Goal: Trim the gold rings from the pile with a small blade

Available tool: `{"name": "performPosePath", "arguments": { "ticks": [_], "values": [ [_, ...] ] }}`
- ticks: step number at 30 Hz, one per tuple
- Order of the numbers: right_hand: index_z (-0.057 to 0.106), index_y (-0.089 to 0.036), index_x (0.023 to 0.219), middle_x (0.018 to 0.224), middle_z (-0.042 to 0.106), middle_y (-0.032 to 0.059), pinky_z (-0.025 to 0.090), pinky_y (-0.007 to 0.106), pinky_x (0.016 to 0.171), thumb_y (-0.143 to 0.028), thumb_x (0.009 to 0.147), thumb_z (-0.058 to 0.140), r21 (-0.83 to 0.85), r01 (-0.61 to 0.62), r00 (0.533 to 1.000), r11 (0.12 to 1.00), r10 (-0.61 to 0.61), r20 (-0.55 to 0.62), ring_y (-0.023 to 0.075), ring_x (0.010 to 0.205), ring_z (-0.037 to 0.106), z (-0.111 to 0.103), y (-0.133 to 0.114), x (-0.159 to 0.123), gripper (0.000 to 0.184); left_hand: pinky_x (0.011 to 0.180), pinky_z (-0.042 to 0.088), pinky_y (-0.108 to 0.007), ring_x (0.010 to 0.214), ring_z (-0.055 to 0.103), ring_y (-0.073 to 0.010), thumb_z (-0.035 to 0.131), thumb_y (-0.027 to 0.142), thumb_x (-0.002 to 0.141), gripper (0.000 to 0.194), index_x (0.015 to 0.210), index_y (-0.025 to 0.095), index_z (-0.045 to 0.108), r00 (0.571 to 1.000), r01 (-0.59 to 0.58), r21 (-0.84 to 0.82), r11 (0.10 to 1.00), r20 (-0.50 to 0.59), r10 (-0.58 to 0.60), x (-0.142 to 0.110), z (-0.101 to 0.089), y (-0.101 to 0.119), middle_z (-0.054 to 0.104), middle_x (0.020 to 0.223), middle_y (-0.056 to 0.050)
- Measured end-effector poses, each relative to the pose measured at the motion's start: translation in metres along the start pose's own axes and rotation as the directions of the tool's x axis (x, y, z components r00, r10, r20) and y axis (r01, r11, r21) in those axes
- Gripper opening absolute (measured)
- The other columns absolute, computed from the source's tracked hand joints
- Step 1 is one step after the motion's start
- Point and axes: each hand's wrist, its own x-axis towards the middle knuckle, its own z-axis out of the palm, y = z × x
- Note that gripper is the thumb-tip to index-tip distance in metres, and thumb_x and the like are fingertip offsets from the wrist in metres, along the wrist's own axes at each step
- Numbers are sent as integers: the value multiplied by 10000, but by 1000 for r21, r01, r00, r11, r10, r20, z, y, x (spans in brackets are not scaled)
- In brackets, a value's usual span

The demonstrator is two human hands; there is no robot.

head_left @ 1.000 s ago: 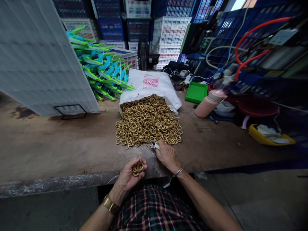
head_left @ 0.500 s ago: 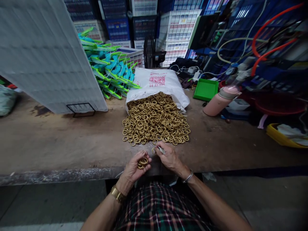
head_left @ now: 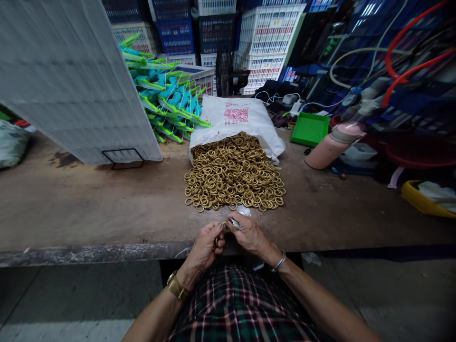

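Left hand (head_left: 207,243) has swung in to meet the right hand (head_left: 249,233): left curls around brass-coloured rings (head_left: 215,242), right grips a small pale tool (head_left: 235,223); one ring (head_left: 224,223) lies between fingertips, ring heap (head_left: 235,175) beyond.

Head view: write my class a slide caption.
Left hand and right hand close together before gold-coloured rings heaped at the mouth of a white sack.

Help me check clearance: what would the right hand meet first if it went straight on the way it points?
Most likely the left hand, close ahead of the right hand; depth is unclear, so they may be touching.
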Motion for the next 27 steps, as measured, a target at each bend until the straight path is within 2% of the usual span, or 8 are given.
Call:
{"name": "performPosePath", "arguments": {
  "ticks": [5, 7, 9, 11, 13, 16, 20, 27],
  "values": [
    [535, -188, 735, 646, 525, -20, 350, 217, 570, -311, 839, 428, 73, -136, 991, 988, 137, -4, 113, 598, 458, 5, -3, 3, 194, 388, 196, -172, 395, 304, -41, 631, 484, 680, 344, 714, 159, 520, 979, -113, 277, 954, -131, 154, -1, -3, -3, 395, 478, 77],
    [507, -186, 659, 592, 497, -30, 337, 213, 544, -316, 837, 412, 112, -217, 976, 970, 216, 26, 105, 564, 441, 8, -3, 4, 240, 433, 254, -188, 435, 329, -59, 606, 452, 709, 300, 698, 156, 559, 952, -202, 407, 891, -132, 276, -2, -2, -2, 415, 492, 64],
    [480, -184, 581, 530, 471, -34, 324, 211, 514, -326, 836, 399, 177, -311, 949, 934, 296, 103, 97, 517, 425, 10, -1, 5, 303, 498, 308, -203, 499, 381, -81, 591, 404, 728, 257, 665, 155, 593, 908, -302, 515, 803, -101, 406, -5, -1, 0, 465, 529, 40],
    [472, -183, 543, 470, 428, -43, 297, 208, 469, -369, 842, 382, 268, -406, 911, 874, 363, 195, 86, 452, 384, 14, 2, 3, 363, 545, 332, -212, 547, 416, -98, 581, 370, 736, 233, 649, 156, 615, 876, -359, 570, 739, -69, 478, -6, -1, 2, 511, 564, 21],
    [481, -183, 557, 447, 392, -57, 258, 205, 427, -411, 838, 381, 353, -477, 877, 805, 410, 250, 76, 404, 327, 17, 5, 2, 376, 534, 325, -211, 531, 406, -95, 579, 373, 738, 234, 658, 157, 616, 888, -344, 563, 751, -65, 455, -7, -1, 2, 500, 550, 25],
    [486, -181, 581, 458, 393, -65, 238, 197, 413, -396, 815, 415, 408, -504, 863, 761, 440, 246, 66, 392, 307, 20, 9, 2, 325, 463, 279, -196, 460, 349, -70, 582, 427, 734, 274, 704, 155, 590, 953, -222, 471, 854, -83, 293, -6, -3, 2, 428, 509, 54],
    [490, -178, 593, 520, 457, -52, 292, 191, 468, -323, 784, 453, 377, -428, 904, 822, 400, 154, 74, 472, 383, 21, 8, 4, 243, 400, 240, -173, 418, 343, -48, 574, 476, 729, 325, 776, 156, 560, 987, -100, 376, 921, -77, 139, -6, -5, 2, 434, 534, 60],
    [507, -176, 639, 577, 451, -52, 320, 198, 546, -296, 765, 472, 290, -313, 950, 905, 305, 73, 91, 572, 409, 21, 4, 6, 177, 357, 222, -152, 401, 357, -35, 570, 476, 732, 322, 761, 164, 493, 998, -69, 223, 972, 7, 69, -6, -6, -1, 490, 580, 47]
  ]
}}
